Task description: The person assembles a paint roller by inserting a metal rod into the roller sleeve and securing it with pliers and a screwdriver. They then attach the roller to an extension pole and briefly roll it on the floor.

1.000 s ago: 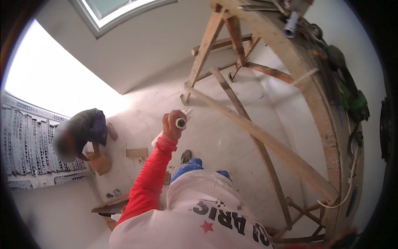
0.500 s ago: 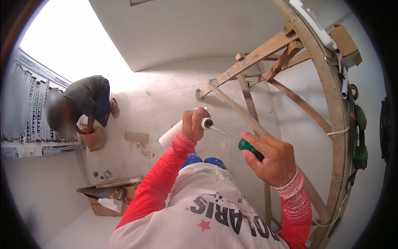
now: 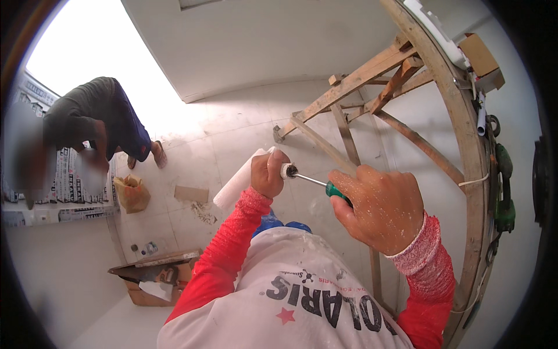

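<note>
A long white tube point(image 3: 235, 185) is gripped in my left hand point(image 3: 268, 175), fingers wrapped round it near its upper end. The end beside my thumb has a dark, dirty opening facing right. My right hand point(image 3: 381, 203) is closed round the green handle of a screwdriver point(image 3: 311, 180), much of which my fingers cover. The screwdriver's metal shaft reaches left to the dark opening, its tip at or inside it; I cannot tell how deep. Both hands are raised in front of my chest, over the floor.
A wooden frame point(image 3: 465, 139) rises on the right, with green power tools point(image 3: 503, 192) and a cardboard box point(image 3: 483, 55) on it. At the left another person point(image 3: 93, 119) bends near a brown bag point(image 3: 132, 193). A wooden toolbox point(image 3: 145, 294) sits lower left, by a plastic bottle point(image 3: 150, 248).
My right hand has come nearer and turned, and the screwdriver shaft shows shorter. My left hand has shifted slightly left with the tube. The other person has risen from a crouch, leaving the bag.
</note>
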`<action>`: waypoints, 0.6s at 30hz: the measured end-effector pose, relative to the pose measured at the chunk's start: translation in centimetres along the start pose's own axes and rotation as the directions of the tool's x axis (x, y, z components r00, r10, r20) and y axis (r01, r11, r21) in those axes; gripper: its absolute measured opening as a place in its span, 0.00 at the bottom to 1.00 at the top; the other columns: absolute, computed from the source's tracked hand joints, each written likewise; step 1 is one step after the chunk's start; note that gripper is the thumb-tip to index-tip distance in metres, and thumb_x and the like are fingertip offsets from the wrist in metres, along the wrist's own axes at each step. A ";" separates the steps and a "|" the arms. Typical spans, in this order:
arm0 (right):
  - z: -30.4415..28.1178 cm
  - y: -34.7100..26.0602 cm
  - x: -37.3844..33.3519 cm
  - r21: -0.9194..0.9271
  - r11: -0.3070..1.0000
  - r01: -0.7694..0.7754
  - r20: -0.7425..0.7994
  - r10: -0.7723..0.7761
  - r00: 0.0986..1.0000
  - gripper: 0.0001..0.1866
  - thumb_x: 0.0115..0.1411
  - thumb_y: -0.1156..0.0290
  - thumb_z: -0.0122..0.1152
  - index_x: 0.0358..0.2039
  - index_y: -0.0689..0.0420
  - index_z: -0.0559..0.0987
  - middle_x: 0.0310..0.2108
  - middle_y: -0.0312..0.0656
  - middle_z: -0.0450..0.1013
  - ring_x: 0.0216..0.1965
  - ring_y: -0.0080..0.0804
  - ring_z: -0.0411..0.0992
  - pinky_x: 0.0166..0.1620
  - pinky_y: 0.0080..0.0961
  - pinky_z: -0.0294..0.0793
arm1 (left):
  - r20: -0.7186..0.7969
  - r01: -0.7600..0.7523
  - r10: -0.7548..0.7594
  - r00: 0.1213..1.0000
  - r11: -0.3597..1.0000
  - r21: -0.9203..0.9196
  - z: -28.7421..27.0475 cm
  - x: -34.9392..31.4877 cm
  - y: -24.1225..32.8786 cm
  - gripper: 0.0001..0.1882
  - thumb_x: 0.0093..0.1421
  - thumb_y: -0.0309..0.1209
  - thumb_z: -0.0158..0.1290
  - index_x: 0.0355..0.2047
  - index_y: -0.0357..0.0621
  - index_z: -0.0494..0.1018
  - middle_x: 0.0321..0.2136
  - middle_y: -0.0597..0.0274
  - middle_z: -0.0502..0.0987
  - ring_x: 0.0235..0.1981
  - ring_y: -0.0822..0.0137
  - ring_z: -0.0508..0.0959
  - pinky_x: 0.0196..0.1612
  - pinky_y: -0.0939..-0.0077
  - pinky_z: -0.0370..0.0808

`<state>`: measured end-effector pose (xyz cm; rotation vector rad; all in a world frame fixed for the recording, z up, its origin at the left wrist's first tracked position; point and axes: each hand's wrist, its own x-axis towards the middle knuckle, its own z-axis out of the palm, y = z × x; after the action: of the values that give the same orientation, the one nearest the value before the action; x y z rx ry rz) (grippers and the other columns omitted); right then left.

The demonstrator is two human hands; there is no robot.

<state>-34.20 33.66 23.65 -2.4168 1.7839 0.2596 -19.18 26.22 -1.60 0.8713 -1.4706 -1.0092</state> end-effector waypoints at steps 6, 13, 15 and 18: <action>0.5 0.6 1.0 0.026 1.000 0.002 -0.011 -0.002 1.000 0.12 0.54 0.63 0.66 0.38 0.51 0.81 0.22 0.42 0.73 0.22 0.42 0.76 0.25 0.35 0.74 | -0.011 -0.006 0.007 1.000 0.998 0.062 -0.5 0.4 -0.6 0.31 0.72 0.41 0.34 0.20 0.33 0.74 0.15 0.54 0.76 0.17 0.63 0.76 0.25 0.69 0.72; 1.9 -0.1 1.1 -0.023 0.998 0.063 -0.097 -0.065 0.993 0.18 0.52 0.65 0.69 0.45 0.51 0.81 0.25 0.41 0.73 0.23 0.37 0.75 0.26 0.34 0.74 | 0.025 -0.057 0.055 0.998 0.994 0.094 -0.8 0.4 -1.0 0.30 0.72 0.41 0.36 0.19 0.33 0.73 0.15 0.55 0.75 0.17 0.64 0.75 0.24 0.70 0.72; 1.6 -0.1 1.2 0.018 0.999 0.041 -0.064 -0.040 0.997 0.19 0.53 0.65 0.68 0.46 0.51 0.81 0.25 0.41 0.73 0.22 0.38 0.75 0.26 0.34 0.74 | 0.013 -0.018 0.017 1.000 0.999 0.047 -1.0 0.4 -0.9 0.30 0.72 0.41 0.36 0.19 0.33 0.73 0.15 0.57 0.75 0.17 0.66 0.74 0.23 0.71 0.71; 1.7 0.1 1.1 0.089 0.996 0.014 -0.041 -0.011 0.999 0.19 0.54 0.65 0.67 0.47 0.52 0.80 0.25 0.42 0.72 0.22 0.38 0.74 0.25 0.34 0.74 | -0.013 0.013 -0.013 1.000 1.000 -0.007 -1.2 0.7 -0.8 0.30 0.73 0.42 0.36 0.19 0.33 0.73 0.14 0.58 0.74 0.16 0.69 0.74 0.22 0.72 0.70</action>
<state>-34.11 32.95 21.70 -2.3871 1.7567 0.1280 -18.05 25.16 -2.05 0.8821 -1.4515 -1.0160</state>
